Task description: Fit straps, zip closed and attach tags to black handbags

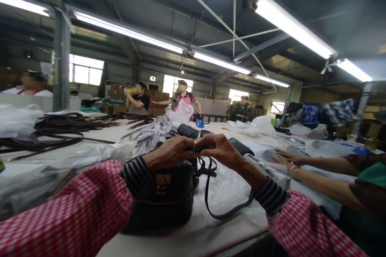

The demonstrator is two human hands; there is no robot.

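A black handbag (pixel 177 202) stands upright on the white table in front of me, with a gold emblem on a brown patch (pixel 163 179). My left hand (pixel 171 150) is above it, fingers closed in a pinch on one part of a thin black strap. My right hand (pixel 221 150) pinches the same strap (pixel 227 212) close by, with a small metal fitting (pixel 196 149) between the two hands. From there the strap hangs in a loop down to the table, right of the bag. My fingers hide most of the gripped part.
Dark straps (pixel 63 126) lie at the left, and clear plastic wrapping (pixel 223 186) lies beside the bag. More black bags (pixel 241 146) are behind my hands. A co-worker's hands (pixel 285 162) rest on plastic at the right. Several people stand farther back.
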